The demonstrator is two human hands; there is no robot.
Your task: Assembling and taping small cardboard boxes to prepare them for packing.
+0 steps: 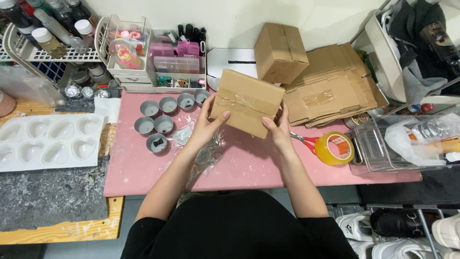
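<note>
The taped cardboard box is held just above the pink tabletop, tilted toward the person, with clear tape running across its top face. The left hand grips the box's left edge, fingers clamped with the thumb on top; the right hand clamps its lower right corner the same way. The step in hand looks like checking or turning the sealed box, and any further turn would call for both grips to shift along the edges without letting it tip.

Just right of the box, on the tabletop, lie red-handled scissors and, touching them, a roll of yellowish packing tape. Left of the box, crumpled clear wrap lies under the left wrist, and a cluster of small grey cups stands beyond it. Well left of the box sits a white heart-shaped mould tray.

Behind the box stands a second closed cardboard box, and behind and to the right a stack of flattened cartons. Behind and to the left, a desk organiser holds pink cases.
</note>
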